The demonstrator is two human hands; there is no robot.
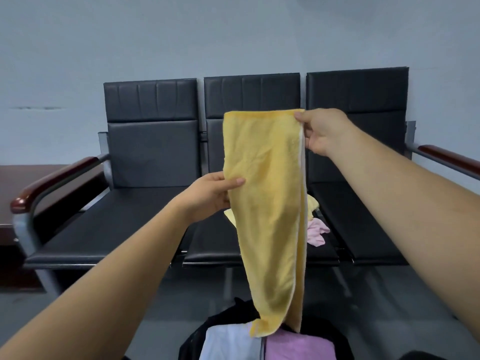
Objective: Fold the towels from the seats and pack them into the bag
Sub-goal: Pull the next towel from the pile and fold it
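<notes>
Towel: the yellow towel (270, 216) hangs in mid-frame with its long axis straight up and down, and it looks doubled lengthwise already.
Right grip: the right grip (322, 133) is up high, pinching the top right corner between thumb and fingers.
Left grip: the left grip (210, 198) sits lower, thumb over the left edge, holding it roughly a third of the way down.
What matters: nearly all the cloth hangs below both grips. I'd say the next fold means bringing that tail up, and the left grip is the nearer one.
Bag: the black bag (192, 339) lies open at bottom centre, directly under the towel's tip; whether they touch, I can't tell. A white folded towel (228, 341) and a lilac folded towel (293, 344) are already inside.
Seats: on the middle seat (213, 245), a pale yellow towel (230, 214) and a pink towel (317, 232) lie crumpled behind the hanging one.
Room: a black three-seat row stands against a grey wall (233, 35), with a dark desk (26, 178) at the left edge.
</notes>
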